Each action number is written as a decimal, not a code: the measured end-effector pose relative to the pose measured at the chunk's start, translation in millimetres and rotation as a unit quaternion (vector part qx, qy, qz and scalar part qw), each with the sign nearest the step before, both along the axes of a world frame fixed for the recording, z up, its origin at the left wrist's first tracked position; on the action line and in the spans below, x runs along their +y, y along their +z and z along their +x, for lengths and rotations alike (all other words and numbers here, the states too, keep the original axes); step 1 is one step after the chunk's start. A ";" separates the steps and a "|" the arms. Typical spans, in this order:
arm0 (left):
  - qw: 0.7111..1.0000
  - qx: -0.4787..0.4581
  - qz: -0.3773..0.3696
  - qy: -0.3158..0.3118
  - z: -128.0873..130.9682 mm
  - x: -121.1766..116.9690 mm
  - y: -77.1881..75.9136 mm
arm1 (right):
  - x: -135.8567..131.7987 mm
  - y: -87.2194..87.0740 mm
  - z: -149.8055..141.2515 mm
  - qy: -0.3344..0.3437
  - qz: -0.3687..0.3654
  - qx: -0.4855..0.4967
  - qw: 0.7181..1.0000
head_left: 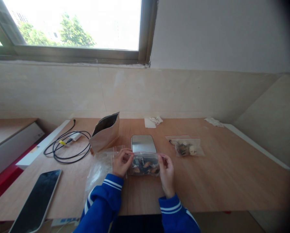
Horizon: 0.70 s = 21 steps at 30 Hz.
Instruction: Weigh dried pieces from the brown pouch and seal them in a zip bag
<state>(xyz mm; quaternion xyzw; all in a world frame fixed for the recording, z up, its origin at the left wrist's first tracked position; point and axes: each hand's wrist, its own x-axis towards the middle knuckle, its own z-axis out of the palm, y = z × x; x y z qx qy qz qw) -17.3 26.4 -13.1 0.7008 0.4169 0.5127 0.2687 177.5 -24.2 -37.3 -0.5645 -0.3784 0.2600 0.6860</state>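
Note:
Between my hands is a clear zip bag [145, 166] with a red seal line, holding dark and brown pieces I cannot identify. My left hand [122, 162] pinches the bag's top edge at the left corner. At the right corner, my right hand [167, 173] grips the same edge between thumb and fingers. Just behind the bag lies a flat silver-topped device [143, 143], like a small scale, its near edge covered by the bag. Beneath and beside my left forearm are clear empty plastic bags [98, 170].
An open brown paper pouch [107, 134] stands behind my left hand. Farther left lie a coiled black cable [55, 150] and a phone [37, 200] at the table edge. A second filled zip bag [186, 147] rests to the right. Crumpled tissue [157, 120] lies near the wall.

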 end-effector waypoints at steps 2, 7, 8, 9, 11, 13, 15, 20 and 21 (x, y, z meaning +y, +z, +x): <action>1.000 0.004 0.001 -0.005 0.0 0.0 -0.4 | 0.2 -0.3 0.8 -0.007 -0.005 0.000 1.000; 1.000 0.014 -0.005 -0.007 2.0 -1.7 -0.6 | -0.3 -1.2 2.5 -0.023 -0.013 -0.004 1.000; 1.000 0.013 -0.007 -0.006 2.4 -2.1 0.0 | -0.5 -1.4 2.7 -0.026 -0.014 -0.008 1.000; 1.000 0.009 -0.011 -0.005 2.7 -2.4 0.7 | -0.7 -1.5 2.7 -0.027 -0.015 -0.012 0.999; 1.000 0.000 -0.024 -0.006 3.2 -3.3 2.4 | -1.0 -0.8 2.3 -0.028 -0.020 -0.016 0.999; 0.999 -0.011 -0.046 -0.005 3.7 -4.5 4.0 | -1.3 0.7 1.4 -0.025 -0.019 -0.012 0.999; 0.996 -0.033 -0.087 -0.011 4.5 -5.9 5.3 | -1.5 2.7 0.1 -0.014 -0.011 0.004 1.000; 0.975 -0.119 -0.172 -0.073 6.7 -6.7 4.5 | -2.9 6.3 -3.2 0.028 -0.016 0.048 0.998; 0.975 -0.123 -0.174 -0.069 6.9 -6.2 3.5 | -3.3 6.8 -3.7 0.036 -0.018 0.058 0.998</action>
